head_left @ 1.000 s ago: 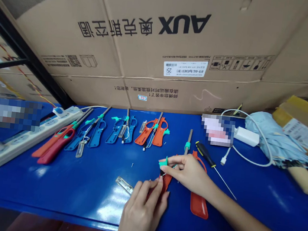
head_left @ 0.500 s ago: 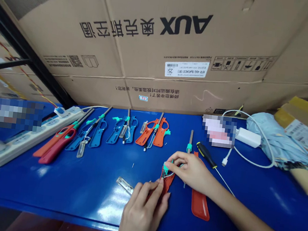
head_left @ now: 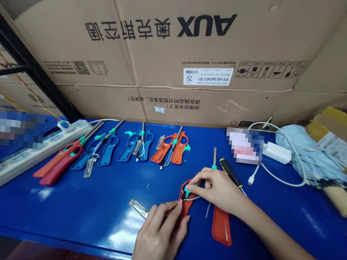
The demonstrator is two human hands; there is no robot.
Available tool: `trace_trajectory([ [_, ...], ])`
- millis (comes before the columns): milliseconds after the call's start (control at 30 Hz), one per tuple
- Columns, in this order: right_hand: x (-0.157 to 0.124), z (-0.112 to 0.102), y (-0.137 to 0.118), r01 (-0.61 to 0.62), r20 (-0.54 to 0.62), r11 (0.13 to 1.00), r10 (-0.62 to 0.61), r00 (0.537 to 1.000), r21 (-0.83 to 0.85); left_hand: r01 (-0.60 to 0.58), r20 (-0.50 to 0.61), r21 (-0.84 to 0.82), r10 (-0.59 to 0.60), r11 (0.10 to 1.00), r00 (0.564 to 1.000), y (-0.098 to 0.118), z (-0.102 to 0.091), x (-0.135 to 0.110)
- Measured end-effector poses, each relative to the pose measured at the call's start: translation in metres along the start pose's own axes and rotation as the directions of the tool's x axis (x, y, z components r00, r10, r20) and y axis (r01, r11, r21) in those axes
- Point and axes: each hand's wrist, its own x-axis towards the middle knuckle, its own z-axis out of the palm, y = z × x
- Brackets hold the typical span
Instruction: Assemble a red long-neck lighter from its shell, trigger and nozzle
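My left hand (head_left: pixel 158 240) is at the table's front edge, its fingers closed on the lower part of an orange-red lighter handle half (head_left: pixel 187 205). My right hand (head_left: pixel 218 190) reaches in from the right, with finger and thumb pinching a small teal plastic part (head_left: pixel 189 189) at the top of that handle. A thin wire (head_left: pixel 192 198) and a red loop (head_left: pixel 182 188) run around the teal part. Just beyond my right hand lies a black-and-yellow-handled screwdriver (head_left: pixel 230 173), its shaft hidden behind my wrist.
Several part-built lighters in red, blue and orange (head_left: pixel 108 149) lie in a row on the blue table (head_left: pixel 56 212). A power strip (head_left: pixel 31 154), a white charger (head_left: pixel 276 153), a folded umbrella (head_left: pixel 312 157) and large cardboard boxes (head_left: pixel 170 49) surround them.
My right hand has shifted slightly up and left, and the red loop now shows beside the teal part. The screwdriver shaft has become hidden behind my wrist.
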Motion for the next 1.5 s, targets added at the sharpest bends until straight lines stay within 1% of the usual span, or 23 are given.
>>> trace_trajectory([
  [167,0.001,-0.001,0.001,0.015,0.027,0.999,-0.014,1.0,-0.045,0.011,-0.007,0.035,-0.011,0.999,1.0,0.0,0.001,0.0],
  [300,0.0,0.0,0.001,0.033,0.043,0.999,-0.033,0.999,-0.01,0.001,-0.013,0.029,-0.001,1.0,1.0,-0.001,0.001,-0.001],
  [367,0.0,0.003,0.0,0.035,0.034,0.999,-0.035,0.999,-0.001,0.0,-0.019,0.027,0.001,1.0,1.0,-0.002,0.002,-0.002],
  [467,0.0,0.007,0.001,0.023,-0.006,0.999,-0.023,1.0,-0.03,-0.017,-0.021,0.024,0.017,1.0,1.0,-0.004,0.002,-0.003],
  [633,0.001,0.01,0.002,0.039,-0.025,0.999,-0.039,0.999,-0.027,-0.063,0.012,0.029,0.063,0.998,0.998,-0.007,0.003,-0.003],
  [733,0.0,0.012,0.002,0.047,-0.003,0.999,-0.047,0.999,-0.006,-0.083,0.031,0.048,0.082,0.995,0.996,-0.007,0.004,-0.003],
  [833,-0.001,0.012,0.002,0.02,0.031,0.999,-0.021,0.999,0.03,-0.091,0.039,0.064,0.089,0.994,0.995,-0.008,0.004,-0.003],
  [967,0.0,0.012,0.002,-0.015,0.024,0.998,0.014,1.0,0.055,-0.079,0.031,0.053,0.078,0.995,0.997,-0.008,0.004,-0.004],
  [1100,0.001,0.011,0.002,-0.003,0.013,1.0,0.002,1.0,0.028,-0.054,0.003,0.024,0.054,0.998,0.999,-0.006,0.004,-0.003],
  [1267,0.001,0.01,0.001,-0.013,0.013,1.0,0.013,1.0,0.005,-0.044,0.013,-0.002,0.044,0.999,0.999,-0.004,0.003,-0.001],
  [1367,0.0,0.01,-0.002,-0.015,0.034,1.0,0.014,0.999,0.019,-0.042,0.015,-0.003,0.042,0.999,0.999,-0.004,0.003,0.0],
  [1500,-0.001,0.01,-0.005,-0.069,0.109,0.991,0.057,0.992,0.117,-0.04,0.004,0.025,0.04,0.999,0.999,-0.003,0.002,0.0],
])
